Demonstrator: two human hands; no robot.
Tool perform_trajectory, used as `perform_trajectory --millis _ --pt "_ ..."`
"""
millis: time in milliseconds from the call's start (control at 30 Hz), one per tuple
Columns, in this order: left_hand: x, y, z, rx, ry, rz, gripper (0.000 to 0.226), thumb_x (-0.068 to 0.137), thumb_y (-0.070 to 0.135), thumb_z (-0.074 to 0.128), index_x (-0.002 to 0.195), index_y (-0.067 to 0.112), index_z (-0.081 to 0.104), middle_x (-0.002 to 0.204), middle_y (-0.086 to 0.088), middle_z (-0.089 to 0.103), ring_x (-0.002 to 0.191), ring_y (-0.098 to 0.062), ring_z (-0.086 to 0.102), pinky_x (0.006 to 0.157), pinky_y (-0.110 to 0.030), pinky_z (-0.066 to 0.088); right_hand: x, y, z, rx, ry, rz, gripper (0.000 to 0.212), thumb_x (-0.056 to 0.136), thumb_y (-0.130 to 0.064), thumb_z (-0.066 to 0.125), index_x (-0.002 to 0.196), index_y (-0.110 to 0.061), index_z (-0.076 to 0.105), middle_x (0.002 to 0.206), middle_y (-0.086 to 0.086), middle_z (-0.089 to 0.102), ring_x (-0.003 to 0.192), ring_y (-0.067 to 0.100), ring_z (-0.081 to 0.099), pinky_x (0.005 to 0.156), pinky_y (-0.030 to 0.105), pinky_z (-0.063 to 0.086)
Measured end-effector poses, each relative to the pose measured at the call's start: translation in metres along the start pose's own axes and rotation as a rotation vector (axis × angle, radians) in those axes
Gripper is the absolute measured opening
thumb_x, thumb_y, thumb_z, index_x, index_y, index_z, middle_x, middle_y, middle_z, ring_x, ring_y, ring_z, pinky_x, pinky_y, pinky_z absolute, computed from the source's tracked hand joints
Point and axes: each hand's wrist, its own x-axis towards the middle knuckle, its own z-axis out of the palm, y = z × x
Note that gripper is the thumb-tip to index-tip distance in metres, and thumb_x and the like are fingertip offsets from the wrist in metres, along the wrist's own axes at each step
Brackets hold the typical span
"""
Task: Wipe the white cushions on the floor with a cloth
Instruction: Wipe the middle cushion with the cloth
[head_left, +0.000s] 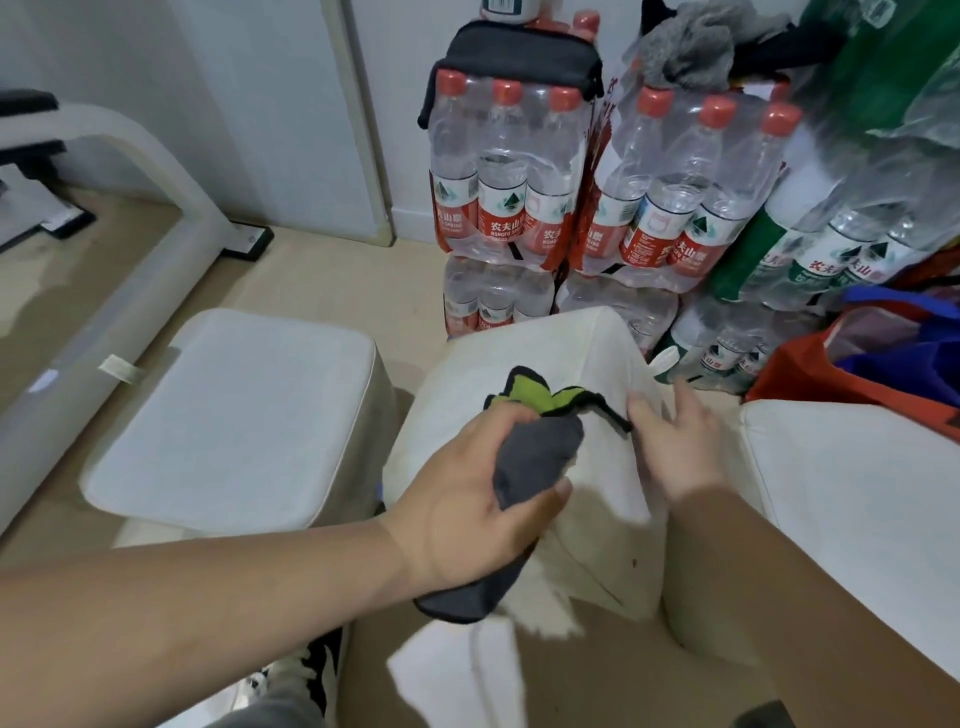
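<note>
While left hand (467, 504) grips bunched cloth (535, 452) over middle cushion (530, 348) | right hand (675, 441) — fingers straight — lies against it

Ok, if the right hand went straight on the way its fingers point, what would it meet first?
Probably the water bottle packs just beyond the far edge of the middle cushion that the right hand lies over; depth is unclear.
</note>
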Motion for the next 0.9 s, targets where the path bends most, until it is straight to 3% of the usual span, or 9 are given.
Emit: perform_trajectory --millis 67,133,267,400,533,667,733,833,900 --pt "0.000 0.009 0.004 -0.032 -0.080 0.034 0.042 0.089 0.050 0.073 0.121 0.040 0.048 0.108 0.016 0.059 0.097 -0.006 0.058 0.084 -0.028 0.050 -0.005 -0.019 0.000 0.055 0.009 -0.219 0.063 0.102 -0.049 0.063 0.160 -0.039 0.039 0.153 -0.015 0.033 0.137 0.001 0.036 0.115 0.027 0.029" --pt "-0.001 0.019 0.009 -0.084 -0.122 0.057 0.036 0.088 0.045 0.075 0.114 0.039 0.052 0.102 0.015 0.063 0.093 -0.007 0.061 0.080 -0.028 0.052 -0.008 -0.031 0.004 0.110 -0.046 -0.289 0.063 0.097 -0.052 0.069 0.155 -0.043 0.046 0.150 -0.017 0.033 0.139 -0.001 0.036 0.119 0.028 0.030" --pt "0.029 0.016 -0.001 -0.259 0.142 -0.132 0.042 0.093 0.049 0.069 0.125 0.033 0.046 0.112 0.009 0.066 0.102 -0.006 0.063 0.090 -0.032 0.051 -0.003 -0.027 0.010 0.094 0.003 -0.269 0.068 0.102 -0.056 0.058 0.164 -0.042 0.030 0.162 -0.020 0.027 0.140 -0.006 0.027 0.124 0.032 0.023" --pt "0.024 0.019 0.020 0.132 -0.027 0.023 0.068 0.094 0.068 0.048 0.150 0.038 0.023 0.134 0.003 0.041 0.118 -0.017 0.050 0.095 -0.035 0.047 -0.001 -0.023 0.021 -0.029 0.056 -0.307 0.058 0.110 -0.050 0.039 0.165 -0.035 0.030 0.165 -0.012 0.029 0.151 0.004 0.029 0.125 0.035 0.022" --pt "0.027 0.004 0.032 0.393 -0.070 0.120 0.064 0.102 0.051 0.045 0.157 0.028 0.022 0.122 -0.004 0.039 0.095 -0.031 0.053 0.069 -0.036 0.043 0.007 -0.017 0.015 0.033 0.013 -0.303 0.068 0.103 -0.056 0.055 0.164 -0.036 0.033 0.164 -0.012 0.032 0.151 0.004 0.030 0.128 0.044 0.026" --pt "0.031 -0.020 0.013 0.430 -0.085 0.087 0.055 0.101 0.046 0.046 0.149 0.031 0.023 0.126 -0.009 0.043 0.093 -0.039 0.057 0.068 -0.040 0.047 0.009 -0.020 0.016 0.098 -0.031 -0.277 0.075 0.097 -0.051 0.066 0.163 -0.040 0.033 0.162 -0.020 0.031 0.149 0.001 0.033 0.127 0.045 0.030" --pt "0.031 -0.043 0.001 0.461 -0.026 -0.017 0.053 0.100 0.042 0.046 0.147 0.030 0.023 0.130 -0.014 0.045 0.096 -0.044 0.059 0.074 -0.046 0.052 0.007 -0.024 0.021 0.068 -0.041 -0.270 0.075 0.096 -0.054 0.062 0.163 -0.041 0.032 0.162 -0.021 0.029 0.149 0.004 0.033 0.126 0.047 0.030" --pt "0.036 -0.080 -0.020 0.498 0.023 -0.364 0.050 0.104 0.038 0.043 0.146 0.017 0.028 0.136 -0.023 0.046 0.107 -0.045 0.060 0.088 -0.046 0.050 0.002 -0.028 0.029 0.010 -0.022 -0.276 0.076 0.093 -0.059 0.055 0.163 -0.044 0.029 0.161 -0.025 0.027 0.151 0.005 0.029 0.127 0.048 0.026" --pt "0.034 -0.089 -0.025 0.404 0.048 -0.563 0.042 0.106 0.036 0.042 0.136 0.008 0.036 0.128 -0.025 0.055 0.104 -0.042 0.061 0.082 -0.040 0.047 -0.001 -0.030 0.034 -0.009 -0.016 -0.289 0.072 0.099 -0.054 0.052 0.164 -0.042 0.026 0.164 -0.023 0.024 0.154 0.006 0.025 0.128 0.046 0.022"
